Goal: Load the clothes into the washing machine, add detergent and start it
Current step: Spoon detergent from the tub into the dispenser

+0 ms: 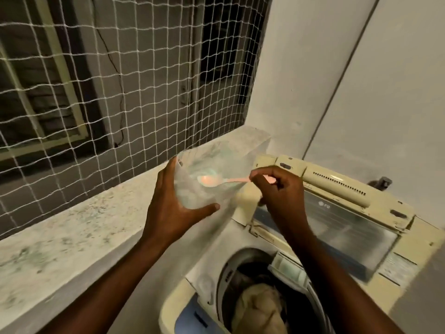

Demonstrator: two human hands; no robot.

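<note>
My left hand (168, 203) grips a clear plastic detergent bag (216, 162) from its left side, above the ledge. My right hand (277, 189) pinches the handle of a small pink spoon (212, 180), whose bowl reaches into the bag. Below, the cream top-loading washing machine (175, 307) stands with its lid (337, 227) raised. Inside its drum lie clothes (260, 307), a beige garment on top of dark ones.
A speckled concrete ledge (72, 227) runs along the left under a white net (108, 92) that covers the opening. A white wall (385, 92) rises behind and to the right of the machine.
</note>
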